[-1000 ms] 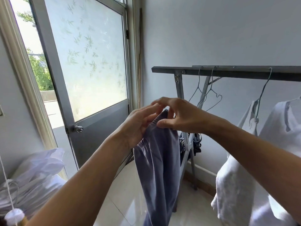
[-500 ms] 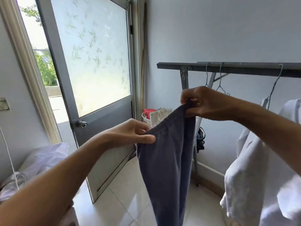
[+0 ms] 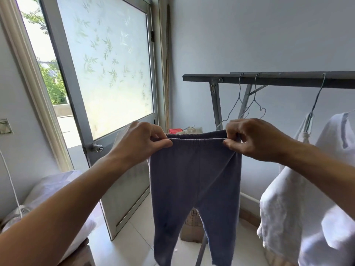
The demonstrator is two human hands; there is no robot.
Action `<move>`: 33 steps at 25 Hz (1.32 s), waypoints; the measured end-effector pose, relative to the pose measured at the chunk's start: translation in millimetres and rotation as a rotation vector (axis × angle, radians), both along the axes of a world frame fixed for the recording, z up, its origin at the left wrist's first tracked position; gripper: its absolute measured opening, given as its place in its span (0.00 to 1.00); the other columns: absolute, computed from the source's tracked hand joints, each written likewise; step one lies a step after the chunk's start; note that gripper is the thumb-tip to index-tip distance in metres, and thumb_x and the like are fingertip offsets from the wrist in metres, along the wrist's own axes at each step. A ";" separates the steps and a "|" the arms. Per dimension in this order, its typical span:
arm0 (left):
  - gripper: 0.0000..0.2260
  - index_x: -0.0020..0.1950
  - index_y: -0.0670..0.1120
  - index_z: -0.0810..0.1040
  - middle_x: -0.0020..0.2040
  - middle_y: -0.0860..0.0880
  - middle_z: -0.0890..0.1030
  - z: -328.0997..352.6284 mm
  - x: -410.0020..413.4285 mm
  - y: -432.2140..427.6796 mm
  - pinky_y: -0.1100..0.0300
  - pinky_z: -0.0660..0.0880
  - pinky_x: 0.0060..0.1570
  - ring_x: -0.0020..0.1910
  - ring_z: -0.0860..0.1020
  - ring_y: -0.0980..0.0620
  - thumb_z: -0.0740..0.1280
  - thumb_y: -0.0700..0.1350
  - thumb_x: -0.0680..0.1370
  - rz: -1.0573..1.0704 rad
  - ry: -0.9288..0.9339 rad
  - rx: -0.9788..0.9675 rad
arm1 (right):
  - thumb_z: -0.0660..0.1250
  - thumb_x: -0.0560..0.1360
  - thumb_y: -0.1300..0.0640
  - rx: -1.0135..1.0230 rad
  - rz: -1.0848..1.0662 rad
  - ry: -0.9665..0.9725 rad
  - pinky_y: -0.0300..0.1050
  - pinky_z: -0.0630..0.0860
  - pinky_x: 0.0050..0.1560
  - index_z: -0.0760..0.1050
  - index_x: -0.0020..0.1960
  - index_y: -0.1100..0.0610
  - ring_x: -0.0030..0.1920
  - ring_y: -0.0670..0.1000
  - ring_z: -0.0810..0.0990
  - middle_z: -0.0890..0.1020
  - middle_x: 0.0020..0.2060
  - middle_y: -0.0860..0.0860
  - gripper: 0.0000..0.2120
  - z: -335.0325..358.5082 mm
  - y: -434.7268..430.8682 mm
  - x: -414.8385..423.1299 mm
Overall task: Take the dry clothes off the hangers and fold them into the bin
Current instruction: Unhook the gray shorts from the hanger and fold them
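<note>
At the far left, a soft white bundle [image 3: 48, 191] is lying low by the wall. Next to it, a gray door [image 3: 107, 73] with cloudy glass is standing open, and green trees are showing outside. The person's left hand [image 3: 142, 143] is pinching one end of the waistband [image 3: 196, 140] of the small blue-gray pants [image 3: 194, 179] between thumb and fingers. The pants are hanging in the air in the middle, in front of the person, with both legs dangling down toward the floor [image 3: 134, 237]. The waistband is being pulled flat and wide between the two hands. Behind the legs, a brown cardboard box [image 3: 192, 227] is sitting on the floor. The right hand [image 3: 255, 140] is pinching the other end of the waistband, its fingers curled over the edge. Behind that hand, two bare wire hangers [image 3: 247, 106] are hanging from the gray rack [image 3: 269, 78]. At the far right, a white shirt [image 3: 317, 189] is hanging from another hanger [image 3: 317, 98] on the same rack, just beside the pants.
</note>
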State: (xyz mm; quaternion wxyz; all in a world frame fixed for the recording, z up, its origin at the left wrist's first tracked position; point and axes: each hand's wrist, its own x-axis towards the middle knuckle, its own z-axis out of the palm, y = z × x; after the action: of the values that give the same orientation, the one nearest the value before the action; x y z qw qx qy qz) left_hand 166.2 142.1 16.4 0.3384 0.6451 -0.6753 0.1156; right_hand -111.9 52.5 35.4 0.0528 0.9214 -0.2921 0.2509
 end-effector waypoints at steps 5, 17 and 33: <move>0.09 0.48 0.55 0.80 0.36 0.57 0.80 3.0 -8.2 3.5 0.54 0.77 0.45 0.38 0.80 0.52 0.72 0.57 0.73 0.057 -0.063 -0.072 | 0.70 0.74 0.48 -0.083 -0.189 -0.166 0.44 0.67 0.39 0.75 0.51 0.50 0.40 0.55 0.79 0.77 0.34 0.46 0.10 -8.7 13.4 7.5; 0.31 0.31 0.50 0.74 0.35 0.55 0.74 13.4 -43.9 3.4 0.55 0.61 0.47 0.41 0.71 0.51 0.61 0.79 0.62 0.366 -0.157 0.011 | 0.69 0.74 0.47 -0.122 -0.343 -0.131 0.44 0.65 0.43 0.81 0.49 0.49 0.58 0.50 0.70 0.69 0.45 0.46 0.07 6.0 46.1 28.5; 0.13 0.46 0.45 0.78 0.34 0.47 0.78 3.5 -77.7 -13.1 0.65 0.71 0.22 0.27 0.76 0.52 0.68 0.55 0.77 0.071 0.828 0.561 | 0.76 0.69 0.47 0.714 -0.214 -0.647 0.41 0.70 0.33 0.75 0.38 0.57 0.33 0.48 0.76 0.78 0.32 0.49 0.16 -22.7 38.3 57.8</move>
State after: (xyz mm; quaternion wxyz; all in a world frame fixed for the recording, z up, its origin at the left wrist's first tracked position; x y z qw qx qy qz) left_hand 88.5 129.0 19.9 0.3874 0.7256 -0.4669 -0.3247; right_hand -54.1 90.8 12.6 -0.3339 0.7217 -0.4543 0.4016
